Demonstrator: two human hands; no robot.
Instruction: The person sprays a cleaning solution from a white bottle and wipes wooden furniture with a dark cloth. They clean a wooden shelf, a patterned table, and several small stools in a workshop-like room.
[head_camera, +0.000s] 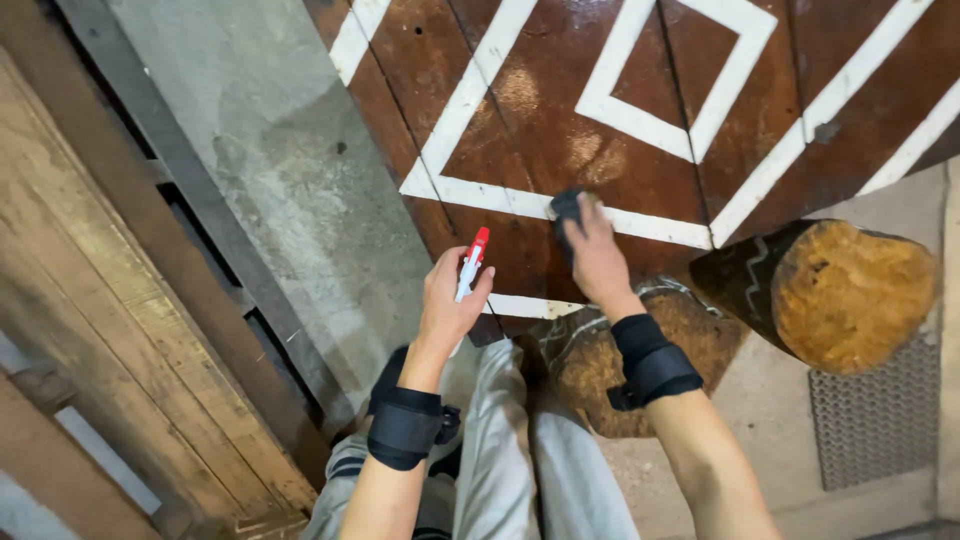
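Fingers of the left hand wrap a white spray bottle with red nozzle; the right hand presses a dark cloth pad flat onto the glossy brown wooden tabletop with white painted lines, beside a log stump.

I seem to be in a rough woodworking yard or workshop, judging by the bare concrete floor, the weathered plank wall, the log stumps and the varnished brown board with painted white lines.
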